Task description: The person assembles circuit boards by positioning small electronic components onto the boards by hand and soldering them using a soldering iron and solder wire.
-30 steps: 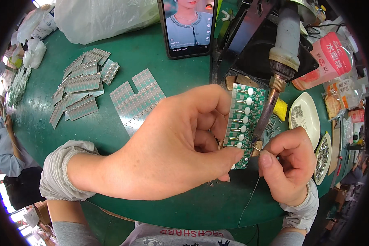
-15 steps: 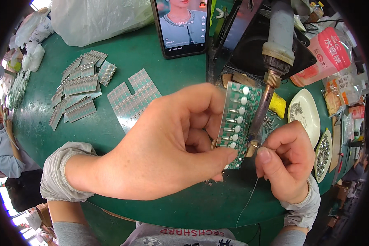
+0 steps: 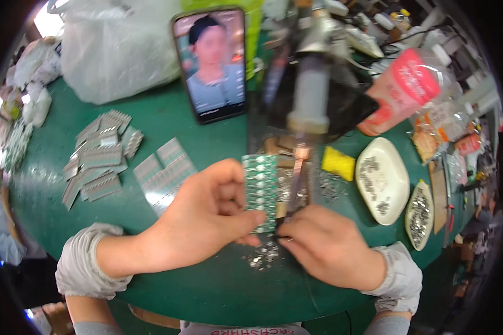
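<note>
Currently left hand point(image 3: 207, 223) fingers pinch green circuit board point(image 3: 261, 190) upright over green surface point(image 3: 218, 145) under soldering iron point(image 3: 307, 111), right hand point(image 3: 324, 243) fingers closed, seemingly on solder wire, soldering apparently midway, board stacks point(image 3: 98, 159) left waiting.

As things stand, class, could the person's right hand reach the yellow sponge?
Probably yes: the right hand lies just below the yellow sponge, with only bare green table and scattered bits between. It seems to pinch something thin, so it isn't free.
</note>
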`<state>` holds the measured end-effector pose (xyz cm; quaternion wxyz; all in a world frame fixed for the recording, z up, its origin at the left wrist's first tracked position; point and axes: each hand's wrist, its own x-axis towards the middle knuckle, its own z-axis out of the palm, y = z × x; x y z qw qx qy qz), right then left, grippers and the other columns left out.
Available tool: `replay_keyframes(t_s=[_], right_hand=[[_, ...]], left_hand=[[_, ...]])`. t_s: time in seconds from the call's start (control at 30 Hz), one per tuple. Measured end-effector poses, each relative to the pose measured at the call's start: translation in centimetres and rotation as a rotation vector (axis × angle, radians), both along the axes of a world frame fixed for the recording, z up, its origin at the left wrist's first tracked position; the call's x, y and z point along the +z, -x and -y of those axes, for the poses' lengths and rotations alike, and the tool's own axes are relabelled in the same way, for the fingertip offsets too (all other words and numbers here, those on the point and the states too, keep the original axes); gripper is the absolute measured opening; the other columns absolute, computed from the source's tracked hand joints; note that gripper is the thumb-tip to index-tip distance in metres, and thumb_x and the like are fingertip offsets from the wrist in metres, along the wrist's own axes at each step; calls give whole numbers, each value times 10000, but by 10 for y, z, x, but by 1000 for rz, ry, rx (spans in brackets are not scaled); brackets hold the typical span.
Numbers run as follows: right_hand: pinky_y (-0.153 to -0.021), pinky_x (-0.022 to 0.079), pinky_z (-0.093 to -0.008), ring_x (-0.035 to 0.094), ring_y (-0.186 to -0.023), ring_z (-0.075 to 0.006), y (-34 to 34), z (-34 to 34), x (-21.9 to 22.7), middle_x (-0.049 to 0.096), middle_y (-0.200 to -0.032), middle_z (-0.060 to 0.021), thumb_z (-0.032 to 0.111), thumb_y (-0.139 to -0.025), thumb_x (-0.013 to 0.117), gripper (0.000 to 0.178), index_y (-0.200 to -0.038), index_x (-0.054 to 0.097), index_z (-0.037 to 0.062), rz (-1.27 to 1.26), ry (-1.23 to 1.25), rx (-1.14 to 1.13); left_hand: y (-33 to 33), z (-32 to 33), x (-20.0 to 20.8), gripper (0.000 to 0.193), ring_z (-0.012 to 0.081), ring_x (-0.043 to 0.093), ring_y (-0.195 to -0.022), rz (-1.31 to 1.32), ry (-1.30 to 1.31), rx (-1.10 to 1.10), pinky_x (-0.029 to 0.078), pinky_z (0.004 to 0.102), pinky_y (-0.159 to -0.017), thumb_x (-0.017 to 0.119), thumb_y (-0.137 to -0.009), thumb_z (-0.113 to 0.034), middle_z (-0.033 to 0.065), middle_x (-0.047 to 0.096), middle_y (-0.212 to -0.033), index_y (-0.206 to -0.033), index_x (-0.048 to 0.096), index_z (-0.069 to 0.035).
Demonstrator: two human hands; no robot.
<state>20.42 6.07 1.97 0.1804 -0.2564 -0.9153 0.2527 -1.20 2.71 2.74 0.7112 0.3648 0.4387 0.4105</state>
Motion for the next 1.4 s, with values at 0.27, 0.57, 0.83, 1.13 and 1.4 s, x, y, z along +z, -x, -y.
replay_keyframes(t_s=[0.27,0.57,0.83,1.13,1.4], right_hand=[[-614,498,-317,531,-800,-258,3,0,-19,458,-849,-102,58,-703,568,143,-822,499,23,21,-177,100],[-614,497,-328,530,-830,-261,4,5,-25,450,-855,-112,57,-720,566,151,-846,497,10,-68,-155,123],[-700,485,-356,529,-850,-279,3,9,-27,481,-890,-129,46,-728,557,134,-836,494,-1,-98,-148,156],[-607,493,-406,574,-737,-330,-6,3,-13,505,-822,-133,44,-798,578,170,-932,479,10,-116,71,173],[-621,525,-312,651,-744,-229,-10,2,2,642,-856,-56,105,-801,665,126,-918,624,81,-187,165,-13]], left_hand=[[-4,-2,1,265,144,649,-688,-104,7,74,547,245,-569,605,-824,72,88,650,-908,-1030,466,-21],[-5,-4,-5,304,168,653,-611,-110,-33,90,514,229,-517,611,-809,62,114,656,-880,-1063,459,-8],[-6,-2,-4,336,166,645,-597,-86,-23,119,531,223,-493,603,-795,73,122,661,-878,-1088,458,-3],[-5,-4,-6,341,173,658,-634,-95,-22,115,561,240,-531,566,-805,66,129,655,-937,-1115,440,2],[-6,-1,-4,250,177,657,-829,-59,21,67,552,267,-688,523,-930,-82,95,653,-993,-1169,482,-22]])
